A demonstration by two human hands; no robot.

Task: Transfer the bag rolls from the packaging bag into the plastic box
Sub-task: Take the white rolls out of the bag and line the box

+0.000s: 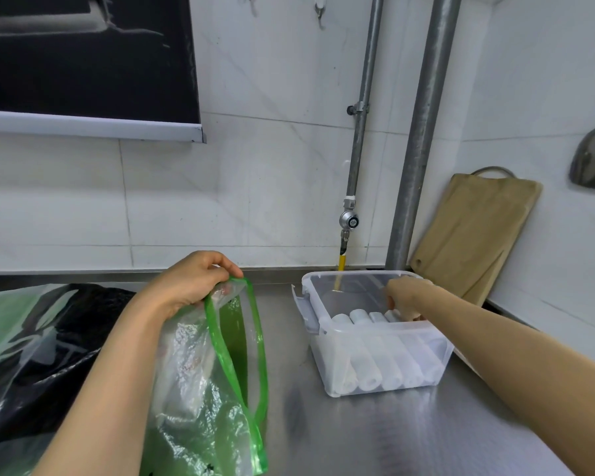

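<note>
My left hand [193, 280] grips the top edge of a clear packaging bag with green edging [207, 383] and holds it up over the steel counter, its mouth gaping toward the right. A clear plastic box [375, 333] stands on the counter at centre right with several white bag rolls [368, 365] lying side by side inside it. My right hand [404, 298] reaches down into the box at its right side, fingers curled on the rightmost roll. What remains inside the bag is blurred by the crinkled plastic.
Black and green plastic bags [31, 338] lie heaped on the counter at left. A wooden cutting board [474, 231] leans on the wall behind the box. Two metal pipes [423, 132] and a gas valve [349, 221] stand at the back wall.
</note>
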